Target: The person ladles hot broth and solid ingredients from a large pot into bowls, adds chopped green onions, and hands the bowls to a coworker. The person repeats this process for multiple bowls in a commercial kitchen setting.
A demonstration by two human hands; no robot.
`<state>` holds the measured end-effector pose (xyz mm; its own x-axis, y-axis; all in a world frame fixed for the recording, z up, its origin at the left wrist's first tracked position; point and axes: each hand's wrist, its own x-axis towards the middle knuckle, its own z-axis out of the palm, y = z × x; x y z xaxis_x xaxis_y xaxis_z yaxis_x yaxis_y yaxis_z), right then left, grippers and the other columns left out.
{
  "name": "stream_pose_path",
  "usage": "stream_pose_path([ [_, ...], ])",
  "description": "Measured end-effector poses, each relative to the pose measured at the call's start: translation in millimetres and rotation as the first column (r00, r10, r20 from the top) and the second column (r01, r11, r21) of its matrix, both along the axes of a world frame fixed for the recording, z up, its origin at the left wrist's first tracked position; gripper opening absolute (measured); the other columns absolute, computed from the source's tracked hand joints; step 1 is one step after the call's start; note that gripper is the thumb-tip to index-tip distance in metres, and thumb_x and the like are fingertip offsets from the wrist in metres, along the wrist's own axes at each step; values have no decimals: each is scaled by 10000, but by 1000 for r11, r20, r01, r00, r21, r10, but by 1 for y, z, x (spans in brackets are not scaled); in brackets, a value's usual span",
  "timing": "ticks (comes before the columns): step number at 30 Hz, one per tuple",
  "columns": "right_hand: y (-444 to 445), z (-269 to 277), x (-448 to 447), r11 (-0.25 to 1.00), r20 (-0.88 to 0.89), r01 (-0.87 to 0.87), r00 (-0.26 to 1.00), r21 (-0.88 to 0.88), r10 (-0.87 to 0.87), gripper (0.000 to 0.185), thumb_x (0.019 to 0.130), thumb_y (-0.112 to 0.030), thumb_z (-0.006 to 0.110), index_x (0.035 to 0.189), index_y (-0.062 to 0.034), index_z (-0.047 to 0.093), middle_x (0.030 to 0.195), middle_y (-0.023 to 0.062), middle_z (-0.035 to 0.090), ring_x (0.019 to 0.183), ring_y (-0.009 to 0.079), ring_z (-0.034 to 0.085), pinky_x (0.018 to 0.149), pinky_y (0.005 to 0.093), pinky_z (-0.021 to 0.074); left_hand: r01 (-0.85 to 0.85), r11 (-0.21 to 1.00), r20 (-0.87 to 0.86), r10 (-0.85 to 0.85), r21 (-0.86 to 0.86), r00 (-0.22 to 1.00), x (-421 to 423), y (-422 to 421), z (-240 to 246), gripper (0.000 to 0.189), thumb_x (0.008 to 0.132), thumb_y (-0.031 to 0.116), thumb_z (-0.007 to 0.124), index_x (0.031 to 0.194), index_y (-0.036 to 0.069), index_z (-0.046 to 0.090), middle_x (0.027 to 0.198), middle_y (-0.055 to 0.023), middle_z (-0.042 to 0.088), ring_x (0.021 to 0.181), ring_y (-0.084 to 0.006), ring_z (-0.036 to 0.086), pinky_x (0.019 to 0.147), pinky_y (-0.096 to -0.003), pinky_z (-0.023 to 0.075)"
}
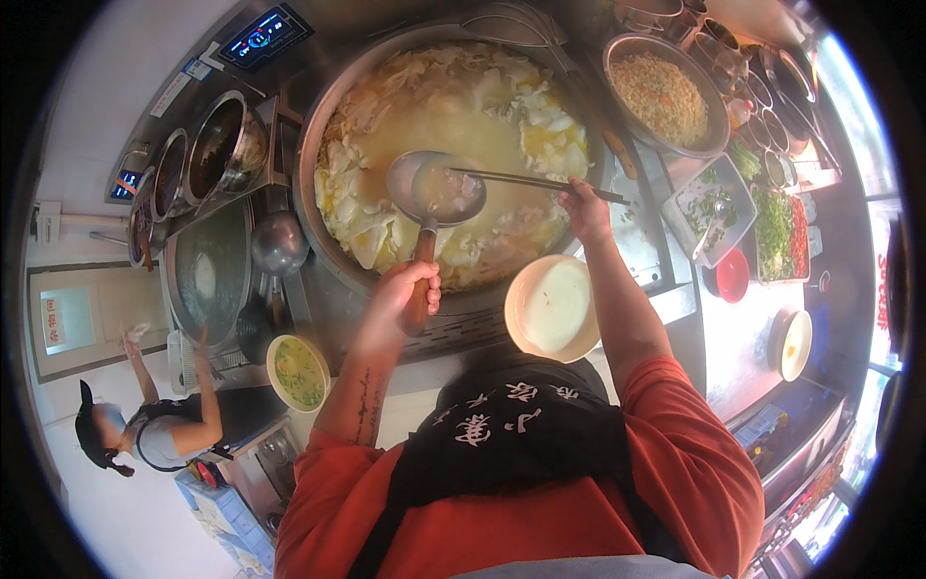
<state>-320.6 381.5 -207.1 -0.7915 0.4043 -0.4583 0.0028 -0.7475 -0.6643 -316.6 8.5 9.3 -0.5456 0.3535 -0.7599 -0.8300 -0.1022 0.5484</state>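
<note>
My left hand (417, 289) is closed around the wooden handle of a large metal ladle (402, 189). The ladle's bowl hangs over a wide pot (312, 137) of cloudy broth, with fried eggs (546, 141) around its edge. Broth and pinkish pieces that look like meat lie in the ladle. My right hand (584, 210) grips long dark chopsticks (532, 181), whose tips reach into the ladle's bowl. Just below the pot's right side, near my right forearm, is a cream bowl (515, 318) of pale liquid.
A bowl of soup with greens (298, 373) stands at left, near a co-worker (173, 434). A whisk (564, 58) lies across the pot's far rim. To the right are a metal bowl of chopped food (658, 98), a tray of herbs (741, 224) and a red bowl (732, 276).
</note>
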Motion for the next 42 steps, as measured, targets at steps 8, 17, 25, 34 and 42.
stream_pose_path([
  [8,-3,-3,0,999,-48,19,999,-36,-21,231,954,-106,664,1122,45,614,1017,145,655,799,270,666,731,371,564,-46,999,16,46,7,999,0,2,6,195,931,140,657,1049,-5,603,786,-39,591,602,-129,549,515,-286,434],
  [17,-7,-6,1,1000,-8,-4,1000,-18,4,222,952,-114,661,1117,35,650,1066,132,666,835,266,657,775,383,561,-49,998,-3,49,28,999,-3,4,13,193,930,157,658,1034,2,611,785,-35,610,622,-133,568,517,-282,441],
  [25,-8,-14,0,998,-2,-23,1000,-55,23,247,954,-127,665,1139,35,639,1078,129,663,830,266,654,785,382,563,-71,995,19,70,73,997,-11,6,17,196,930,179,672,1007,10,609,796,-34,626,628,-139,589,511,-274,446],
  [34,-11,-18,-1,997,37,-37,999,-64,39,292,967,-137,641,1182,60,616,1081,150,649,841,257,656,798,376,568,-69,990,22,67,124,998,-22,10,31,234,930,190,674,1059,11,596,808,-27,625,637,-131,581,520,-257,434],
  [42,-19,14,-13,988,67,-71,996,136,63,333,977,-178,653,1211,55,617,981,115,659,789,218,662,780,326,560,-77,981,48,70,181,996,-16,-8,-15,292,945,176,638,1165,0,562,863,-39,623,663,-148,577,555,-279,447],
])
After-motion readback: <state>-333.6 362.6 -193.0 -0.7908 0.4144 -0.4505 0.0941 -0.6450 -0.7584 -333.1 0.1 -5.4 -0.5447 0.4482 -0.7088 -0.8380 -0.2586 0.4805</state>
